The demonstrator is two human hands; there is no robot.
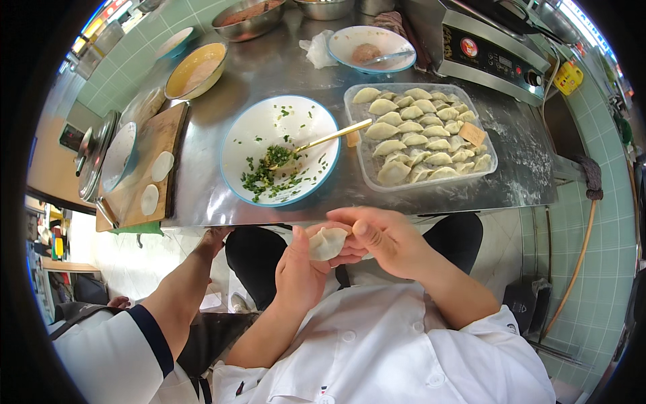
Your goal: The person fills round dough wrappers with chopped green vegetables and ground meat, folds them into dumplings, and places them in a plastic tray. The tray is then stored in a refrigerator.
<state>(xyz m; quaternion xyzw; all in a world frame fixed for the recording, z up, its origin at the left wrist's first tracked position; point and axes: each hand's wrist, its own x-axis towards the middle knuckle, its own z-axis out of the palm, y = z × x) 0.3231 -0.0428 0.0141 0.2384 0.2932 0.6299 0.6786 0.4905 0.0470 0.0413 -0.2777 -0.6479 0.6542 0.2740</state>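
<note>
A folded dumpling (pixel 328 244) rests in my left hand (pixel 301 272), its pale wrapper closed into a half-moon with a pleat on top. My right hand (pixel 391 242) is close beside it, thumb and forefinger apart near the dumpling's right tip; whether it grips the tip is unclear. A small white piece (pixel 367 256) peeks out below the right hand, mostly hidden. Just beyond my hands, on the steel table, stands a large white bowl (pixel 237 126) of chopped green filling (pixel 272 164) with a gold-coloured spoon (pixel 335 135). Right of it, a clear plastic tray (pixel 429 185) holds rows of dumplings (pixel 419 126).
A wooden board (pixel 139 187) at left bears two round wrappers (pixel 162 166) and a blue-white bowl (pixel 120 156). Farther back are a yellow bowl (pixel 217 83), a meat-filling bowl (pixel 348 38) and an induction cooker (pixel 497 60). Another person's arm (pixel 174 293) reaches in at left.
</note>
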